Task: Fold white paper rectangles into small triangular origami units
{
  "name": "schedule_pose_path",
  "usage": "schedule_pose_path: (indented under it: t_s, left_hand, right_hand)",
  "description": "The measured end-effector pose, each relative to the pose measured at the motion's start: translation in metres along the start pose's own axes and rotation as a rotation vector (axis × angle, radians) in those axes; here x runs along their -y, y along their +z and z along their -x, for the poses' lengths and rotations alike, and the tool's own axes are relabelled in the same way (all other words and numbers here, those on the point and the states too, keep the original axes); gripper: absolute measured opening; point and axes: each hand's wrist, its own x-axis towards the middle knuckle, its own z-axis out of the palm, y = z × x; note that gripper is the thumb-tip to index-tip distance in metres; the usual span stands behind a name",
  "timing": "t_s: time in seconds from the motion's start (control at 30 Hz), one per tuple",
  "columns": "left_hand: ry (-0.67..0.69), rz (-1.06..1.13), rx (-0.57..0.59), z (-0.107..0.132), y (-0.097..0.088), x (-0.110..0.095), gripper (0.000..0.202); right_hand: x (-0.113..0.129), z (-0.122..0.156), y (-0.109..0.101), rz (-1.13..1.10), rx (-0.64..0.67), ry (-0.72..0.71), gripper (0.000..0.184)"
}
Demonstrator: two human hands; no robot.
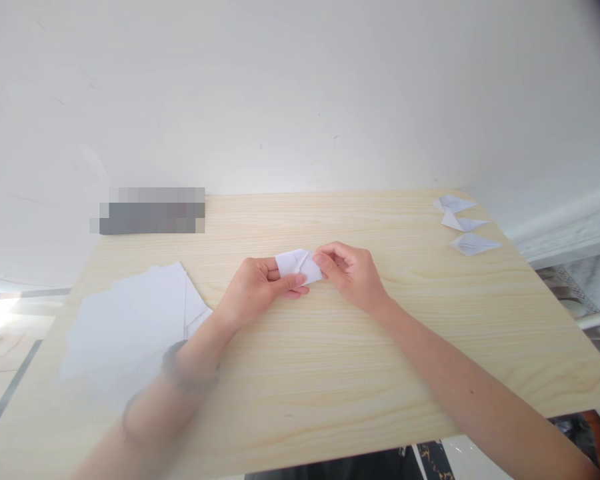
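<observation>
A small folded piece of white paper (298, 264) is held between both hands just above the middle of a light wooden table (330, 373). My left hand (257, 287) pinches its left side, thumb on top. My right hand (353, 273) pinches its right edge with thumb and fingertips. Part of the paper is hidden behind the fingers.
A loose stack of white sheets (130, 327) lies at the table's left, partly under my left forearm. Three folded white paper pieces (463, 223) lie at the far right corner. A white wall stands behind the table. A blurred grey patch (150, 212) sits at the back left.
</observation>
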Motion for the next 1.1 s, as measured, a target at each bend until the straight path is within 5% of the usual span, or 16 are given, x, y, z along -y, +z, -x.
schedule_pose_path:
  t_s: [0.37, 0.63, 1.1]
  left_hand:
    - [0.031, -0.037, -0.005, 0.0013, 0.0005, -0.0011, 0.032]
    - [0.132, -0.161, -0.15, 0.0036, 0.0051, -0.0031, 0.033]
    - [0.189, -0.116, -0.137, 0.0011, 0.0032, -0.0021, 0.026]
  right_hand:
    - [-0.0003, 0.0014, -0.0021, 0.021, 0.135, -0.044, 0.024]
    - [0.0017, 0.0013, -0.0048, 0.04, 0.188, -0.061, 0.024]
    - [0.0, 0.0038, -0.0035, 0.078, 0.318, -0.178, 0.018]
